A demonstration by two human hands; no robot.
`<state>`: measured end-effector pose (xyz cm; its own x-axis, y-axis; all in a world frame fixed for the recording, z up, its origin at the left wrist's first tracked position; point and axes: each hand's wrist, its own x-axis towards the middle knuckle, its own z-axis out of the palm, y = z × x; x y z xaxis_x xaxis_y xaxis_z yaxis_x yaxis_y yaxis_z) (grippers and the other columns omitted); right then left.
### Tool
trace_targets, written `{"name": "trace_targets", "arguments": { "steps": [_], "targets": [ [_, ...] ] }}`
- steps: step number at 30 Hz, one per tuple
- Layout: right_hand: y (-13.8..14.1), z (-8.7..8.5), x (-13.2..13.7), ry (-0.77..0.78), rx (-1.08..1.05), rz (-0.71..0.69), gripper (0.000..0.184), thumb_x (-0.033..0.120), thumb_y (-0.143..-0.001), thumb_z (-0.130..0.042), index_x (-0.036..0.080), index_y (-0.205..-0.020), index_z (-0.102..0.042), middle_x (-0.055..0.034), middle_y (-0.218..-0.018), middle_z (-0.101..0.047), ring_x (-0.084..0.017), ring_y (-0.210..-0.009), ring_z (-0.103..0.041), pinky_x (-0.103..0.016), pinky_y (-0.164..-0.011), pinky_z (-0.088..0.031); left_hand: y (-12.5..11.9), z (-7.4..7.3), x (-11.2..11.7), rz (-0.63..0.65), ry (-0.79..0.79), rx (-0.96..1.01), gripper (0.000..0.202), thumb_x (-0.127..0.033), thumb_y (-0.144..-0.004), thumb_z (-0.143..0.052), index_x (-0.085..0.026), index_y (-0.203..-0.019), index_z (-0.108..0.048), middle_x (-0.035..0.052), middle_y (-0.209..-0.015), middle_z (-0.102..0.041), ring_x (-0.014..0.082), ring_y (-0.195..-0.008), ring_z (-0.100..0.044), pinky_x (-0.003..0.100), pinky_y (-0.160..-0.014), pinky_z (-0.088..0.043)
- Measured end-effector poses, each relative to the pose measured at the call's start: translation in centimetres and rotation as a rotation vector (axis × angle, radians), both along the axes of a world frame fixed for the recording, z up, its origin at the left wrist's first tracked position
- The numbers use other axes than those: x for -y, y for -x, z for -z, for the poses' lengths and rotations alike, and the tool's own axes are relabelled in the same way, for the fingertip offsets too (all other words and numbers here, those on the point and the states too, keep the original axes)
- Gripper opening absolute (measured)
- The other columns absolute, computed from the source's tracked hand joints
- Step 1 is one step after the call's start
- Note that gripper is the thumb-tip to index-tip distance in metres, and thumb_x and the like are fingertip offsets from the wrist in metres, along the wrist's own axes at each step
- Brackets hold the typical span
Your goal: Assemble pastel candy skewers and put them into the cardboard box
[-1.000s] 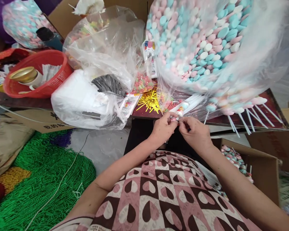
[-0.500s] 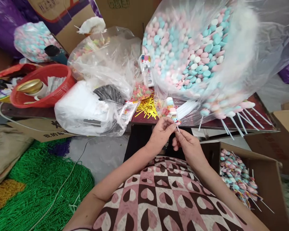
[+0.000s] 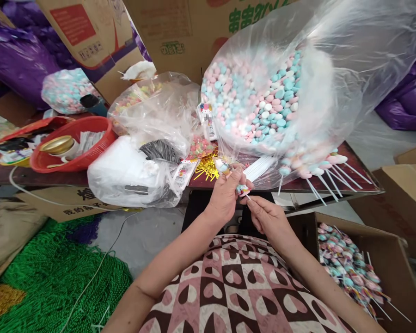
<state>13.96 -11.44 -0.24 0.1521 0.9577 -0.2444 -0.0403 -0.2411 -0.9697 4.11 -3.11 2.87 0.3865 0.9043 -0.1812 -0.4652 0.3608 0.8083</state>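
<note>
My left hand (image 3: 224,196) is closed around a marshmallow skewer (image 3: 243,190) in a clear wrapper; its white top shows above the fingers and its colourful lower end below them. With thumb and fingertips, my right hand (image 3: 267,214) pinches the white stick just under the wrapper. The skewer tilts up and to the left over the table's front edge. Close by lie white sticks (image 3: 260,169), gold twist ties (image 3: 207,167) and a small bag of red and green gummies (image 3: 200,147).
A large clear bag of pastel marshmallows (image 3: 239,99) fills the back right. Skewered marshmallows (image 3: 327,165) overhang the right edge. Below, a cardboard box (image 3: 398,268) holds wrapped skewers. Leftward are a white plastic bag (image 3: 116,169) and a red basket (image 3: 93,155); green cords (image 3: 72,277) cover the floor.
The skewer has tipped from nearly upright to leaning left, and my left hand now wraps more of it. My right hand remains at the stick. The camera view has shifted.
</note>
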Motion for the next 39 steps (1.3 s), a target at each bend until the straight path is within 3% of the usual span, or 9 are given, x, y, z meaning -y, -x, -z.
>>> {"name": "trace_targets", "arguments": {
  "steps": [4, 6, 9, 12, 14, 17, 24, 32, 39],
  "targets": [
    [0.8, -0.1, -0.2, -0.013, -0.178, -0.018, 0.042, 0.055, -0.083, -0.062, 0.016, -0.097, -0.069, 0.0099, -0.042, -0.033, -0.007, -0.037, -0.023, -0.022, -0.04, -0.016, 0.0, -0.3, 0.8, 0.027, 0.001, 0.006, 0.044, -0.055, -0.074, -0.072, -0.021, -0.093, -0.051, -0.0051, -0.066, -0.05, 0.0091, -0.058, -0.058, 0.016, -0.041, -0.025],
    [0.9, -0.2, -0.2, -0.037, -0.238, -0.013, 0.041, 0.054, -0.084, -0.061, 0.016, -0.098, -0.069, 0.0105, -0.042, -0.032, -0.007, -0.038, -0.022, -0.023, -0.04, -0.018, 0.2, -0.4, 1.1, 0.066, -0.006, 0.039, 0.046, -0.053, -0.076, -0.071, -0.022, -0.103, -0.053, -0.0036, -0.071, -0.055, 0.0108, -0.066, -0.062, 0.016, -0.044, -0.031],
    [0.4, -0.5, -0.1, -0.101, -0.172, 0.076, 0.041, 0.053, -0.086, -0.06, 0.017, -0.102, -0.07, 0.0094, -0.042, -0.036, -0.008, -0.038, -0.029, -0.023, -0.041, -0.023, 0.8, -0.2, 1.3, 0.097, -0.072, 0.028, 0.047, -0.052, -0.081, -0.067, -0.023, -0.115, -0.053, 0.002, -0.095, -0.063, 0.012, -0.082, -0.064, 0.021, -0.064, -0.046],
    [-0.6, -1.1, 0.0, -0.158, 0.02, 0.171, 0.043, 0.053, -0.086, -0.06, 0.017, -0.105, -0.072, 0.0076, -0.043, -0.041, -0.009, -0.04, -0.035, -0.023, -0.041, -0.027, 1.6, 0.5, 1.4, -0.056, -0.246, -0.206, 0.041, -0.047, -0.083, -0.066, -0.023, -0.114, -0.054, 0.0026, -0.103, -0.063, 0.0114, -0.087, -0.061, 0.026, -0.08, -0.048],
    [-1.1, -1.5, 0.0, -0.203, 0.145, 0.187, 0.042, 0.052, -0.087, -0.059, 0.017, -0.105, -0.073, 0.0065, -0.045, -0.044, -0.01, -0.041, -0.039, -0.024, -0.042, -0.032, 2.0, 0.8, 1.4, -0.147, -0.443, -0.414, 0.031, -0.045, -0.086, -0.064, -0.021, -0.104, -0.057, 0.002, -0.096, -0.063, 0.0116, -0.083, -0.059, 0.026, -0.08, -0.047],
    [-1.3, -2.1, 0.2, -0.267, 0.277, 0.172, 0.04, 0.047, -0.09, -0.054, 0.017, -0.108, -0.073, 0.0052, -0.047, -0.048, -0.011, -0.043, -0.044, -0.024, -0.045, -0.037, 2.2, 0.8, 1.5, -0.165, -0.738, -0.649, 0.022, -0.04, -0.089, -0.06, -0.02, -0.097, -0.059, 0.0019, -0.088, -0.062, 0.0124, -0.078, -0.057, 0.026, -0.076, -0.046],
    [-1.1, -2.2, 0.6, -0.272, 0.288, 0.173, 0.04, 0.04, -0.095, -0.047, 0.015, -0.117, -0.068, 0.0061, -0.048, -0.048, -0.011, -0.044, -0.045, -0.024, -0.047, -0.038, 1.8, 0.4, 1.7, -0.183, -1.137, -0.954, 0.016, -0.031, -0.093, -0.052, -0.02, -0.097, -0.062, 0.0066, -0.09, -0.068, 0.0168, -0.084, -0.063, 0.03, -0.079, -0.048],
    [-1.0, -2.0, 0.9, -0.307, 0.379, 0.177, 0.039, 0.036, -0.096, -0.044, 0.017, -0.12, -0.068, 0.0052, -0.049, -0.051, -0.011, -0.044, -0.048, -0.023, -0.049, -0.042, 1.3, 0.5, 1.8, -0.253, -1.325, -1.164, 0.015, -0.027, -0.093, -0.049, -0.019, -0.093, -0.062, 0.0069, -0.082, -0.067, 0.0188, -0.08, -0.064, 0.03, -0.076, -0.046],
    [-0.3, -0.2, 1.3, -0.388, 0.524, 0.202, 0.042, 0.034, -0.097, -0.042, 0.013, -0.124, -0.066, 0.002, -0.052, -0.058, -0.013, -0.046, -0.054, -0.024, -0.05, -0.046, 1.0, 0.8, 2.2, -0.362, -1.395, -1.126, 0.007, -0.026, -0.091, -0.055, -0.019, -0.091, -0.057, 0.0028, -0.08, -0.064, 0.0144, -0.075, -0.062, 0.025, -0.07, -0.048]
  ]
}}
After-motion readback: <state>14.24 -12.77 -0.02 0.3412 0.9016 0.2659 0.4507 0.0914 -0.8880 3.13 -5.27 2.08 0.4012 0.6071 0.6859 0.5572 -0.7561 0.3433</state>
